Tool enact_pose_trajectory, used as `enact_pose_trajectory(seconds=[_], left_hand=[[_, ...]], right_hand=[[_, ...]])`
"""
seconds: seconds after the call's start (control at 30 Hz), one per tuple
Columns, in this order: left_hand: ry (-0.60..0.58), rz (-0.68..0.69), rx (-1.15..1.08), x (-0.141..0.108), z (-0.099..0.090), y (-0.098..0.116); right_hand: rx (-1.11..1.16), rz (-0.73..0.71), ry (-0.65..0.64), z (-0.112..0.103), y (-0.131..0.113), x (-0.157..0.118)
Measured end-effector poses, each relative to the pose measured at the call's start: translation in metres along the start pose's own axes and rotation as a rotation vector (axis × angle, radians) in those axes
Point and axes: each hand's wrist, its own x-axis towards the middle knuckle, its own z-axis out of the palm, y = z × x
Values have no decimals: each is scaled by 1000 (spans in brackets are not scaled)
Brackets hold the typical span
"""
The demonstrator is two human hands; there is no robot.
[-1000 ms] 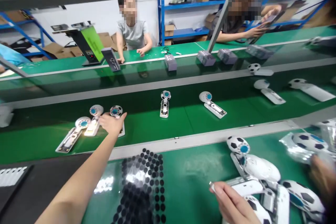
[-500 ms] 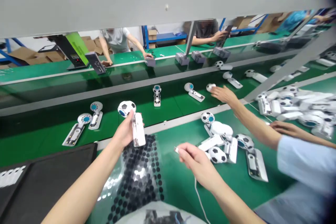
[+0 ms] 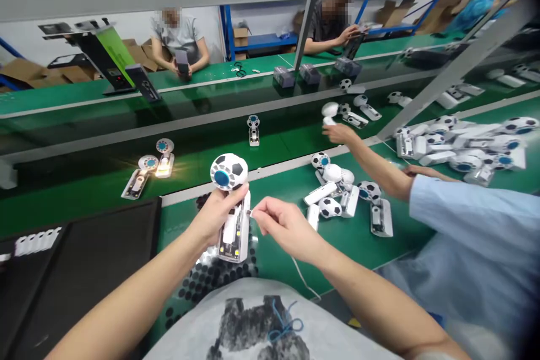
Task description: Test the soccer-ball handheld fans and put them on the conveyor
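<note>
My left hand (image 3: 216,212) grips a white soccer-ball lamp (image 3: 238,236). Its round head with a blue disc points up, and its long body shows a circuit board under a clear cover. My right hand (image 3: 291,229) pinches the small plug (image 3: 249,213) of a white cable (image 3: 302,277). The plug is at the right side of the lamp's body; whether it sits in a socket I cannot tell. Beneath the lamp lies a sheet of black round dots (image 3: 198,281). To the right, several similar lamps (image 3: 330,207) lie in a loose pile.
A black tray (image 3: 113,253) stands at left. On the green belt (image 3: 211,157) lie several lamps, one glowing lamp (image 3: 165,165) among them. A co-worker's hand (image 3: 341,134) holds a lamp over the belt at right. A larger lamp pile (image 3: 459,143) lies beyond. A slanting metal post (image 3: 426,95) crosses there.
My left hand has turned the lamp so its board side faces me and brought it nearer. My right hand has moved left with the plug to the lamp's side. One belt lamp now glows.
</note>
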Motion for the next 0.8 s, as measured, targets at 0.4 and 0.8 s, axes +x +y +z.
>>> enact_pose_trajectory(seconds=[0.4,0.8], left_hand=[[-57,-133,78,-8,2,-11],[-71,-75,103,27,-17,-15]], right_hand=[[13,92,-142,3,18,-6],[386,396,-77,-26,50,6]])
